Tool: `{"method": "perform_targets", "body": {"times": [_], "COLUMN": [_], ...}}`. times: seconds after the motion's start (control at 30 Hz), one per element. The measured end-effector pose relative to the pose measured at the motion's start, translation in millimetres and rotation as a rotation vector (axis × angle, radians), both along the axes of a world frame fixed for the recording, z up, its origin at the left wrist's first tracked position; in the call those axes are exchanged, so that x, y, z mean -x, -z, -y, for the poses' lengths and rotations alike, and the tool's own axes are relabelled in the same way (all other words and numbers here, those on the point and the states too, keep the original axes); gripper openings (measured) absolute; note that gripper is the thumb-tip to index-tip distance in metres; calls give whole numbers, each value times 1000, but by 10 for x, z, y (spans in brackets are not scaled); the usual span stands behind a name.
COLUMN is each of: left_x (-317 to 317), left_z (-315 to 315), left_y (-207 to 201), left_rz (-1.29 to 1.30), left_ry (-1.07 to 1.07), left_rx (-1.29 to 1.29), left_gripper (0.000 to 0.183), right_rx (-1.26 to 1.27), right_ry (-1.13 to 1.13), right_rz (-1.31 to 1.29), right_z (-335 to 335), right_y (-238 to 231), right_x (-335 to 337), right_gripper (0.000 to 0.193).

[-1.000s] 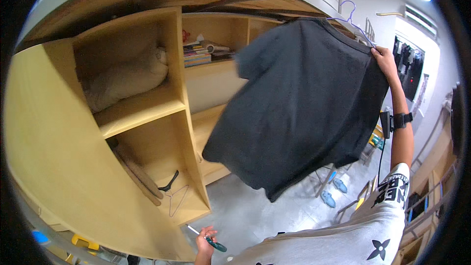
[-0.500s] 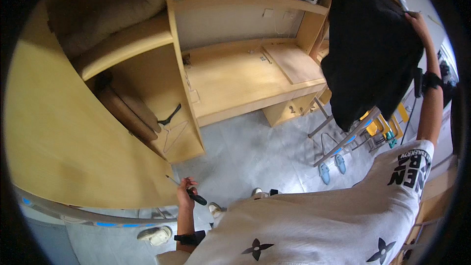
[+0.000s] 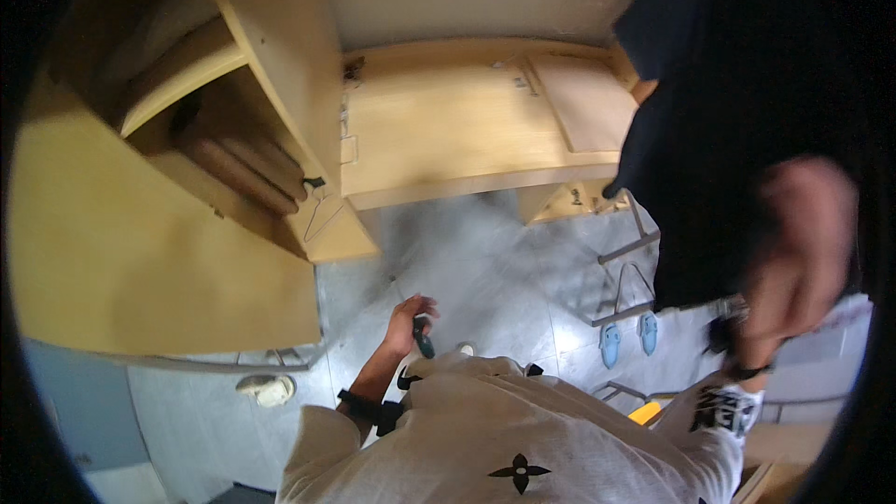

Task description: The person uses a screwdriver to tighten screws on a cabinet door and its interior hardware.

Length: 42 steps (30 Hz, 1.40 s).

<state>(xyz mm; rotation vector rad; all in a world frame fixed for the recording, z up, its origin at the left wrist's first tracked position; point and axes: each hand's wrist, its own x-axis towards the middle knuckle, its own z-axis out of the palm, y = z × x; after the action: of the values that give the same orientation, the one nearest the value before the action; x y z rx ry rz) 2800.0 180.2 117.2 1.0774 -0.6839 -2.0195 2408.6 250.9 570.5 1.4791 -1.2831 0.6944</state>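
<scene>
Shirt [image 3: 723,121]: black, hanging behind and to the left of the right hand [image 3: 805,247], one sleeve out toward the desk [image 3: 439,135]. Half a second ago it hung farther off, at the end of an outstretched arm; now it looms much larger and covers most of what lies beyond that hand.
Right hand: down from its raised place at the shirt's neck and nearer the body, the arm now bent. It overlaps the shirt, but it is badly blurred; I cannot tell whether the fingers are gripping cloth or loose.
Left hand [image 3: 403,327]: mostly closed, fingers curled about the screwdriver [image 3: 424,343], as it was before.
Screwdriver: dark green handle showing just right of the left hand's palm; its shaft is hard to make out.
Desk: beyond the left hand, with a flat board [image 3: 583,103] at its end nearer the right hand.
Cabinet [image 3: 345,241]: up and left of the left hand, a wire hanger [image 3: 324,217] inside it.
Slippers [image 3: 609,345]: a blue pair on the floor, between the two hands, closer to the right one.
Shoe [image 3: 273,390]: pale, on the floor left of the left hand.
</scene>
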Motion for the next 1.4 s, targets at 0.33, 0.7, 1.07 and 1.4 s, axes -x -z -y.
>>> {"method": "perform_targets", "body": {"times": [0.33, 0.7, 1.07, 1.4], "left_x": [367, -107, -623, 240], "left_z": [754, 1606, 1639, 1390], "left_y": [-320, -124, -92, -38], "left_rz": [-260, 152, 481, 403], "left_ry": [-285, -266, -392, -837], "left_rx": [98, 97, -140, -418], "left_gripper": [51, 53, 29, 30], "right_rx": [-2128, -1759, -1412, -1587], "right_ry": [-773, -863, -371, -515], "right_rz": [810, 847, 437, 220], "right_z": [1740, 2794, 5571, 6335], "right_y": [4078, 4271, 5425, 5352], "right_x": [-1865, -2697, -1785, -1806], "right_gripper": [53, 24, 25, 34]}}
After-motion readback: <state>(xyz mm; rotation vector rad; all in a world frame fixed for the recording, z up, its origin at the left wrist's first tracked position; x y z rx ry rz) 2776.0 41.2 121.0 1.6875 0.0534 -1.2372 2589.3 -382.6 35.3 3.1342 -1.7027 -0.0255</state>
